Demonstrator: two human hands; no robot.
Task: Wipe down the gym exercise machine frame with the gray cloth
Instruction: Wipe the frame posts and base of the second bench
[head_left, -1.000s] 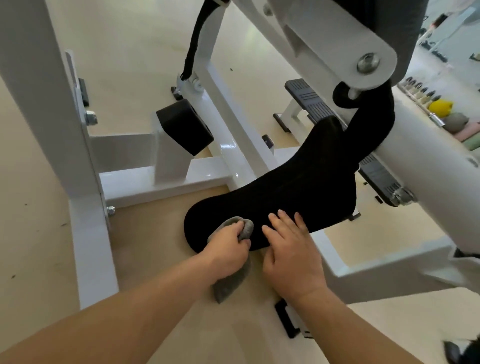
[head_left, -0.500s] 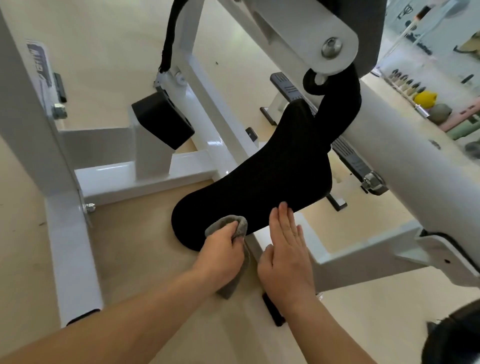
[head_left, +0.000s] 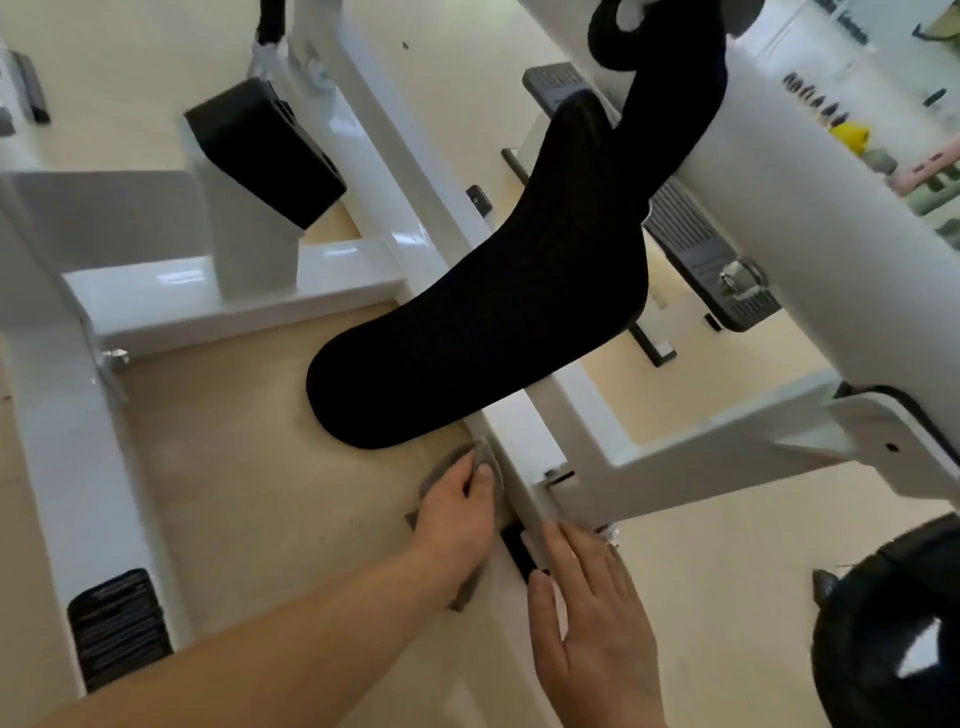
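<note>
While the left hand (head_left: 460, 512) works low beside the machine, its fingers curl round the bunched gray cloth (head_left: 492, 466) and press it against the near side face of the long white painted steel floor beam (head_left: 524, 431). Cloth sits just below the rounded tip of the black padded seat (head_left: 483, 338), touching the beam. A loose tail hangs out under the wrist toward the beige floor (head_left: 234, 467). Grip seems chosen to keep a wad of fabric between fingertips and metal, so pressure goes into the paint.

Right hand (head_left: 592, 623) lies flat, fingers straight and together, holding nothing. It appears to rest palm down on the beam's near end, by a small black block (head_left: 517, 553). Likely a brace: the view tips far forward and down, so this hand probably takes weight while the other wipes.

Judgement: 1 side of 1 beam is under the cloth. Cross members, uprights and the large white tube (head_left: 805, 234) at right show no contact, so most of the frame is probably left. Seat overhang may crowd a stroke up the beam.
</note>
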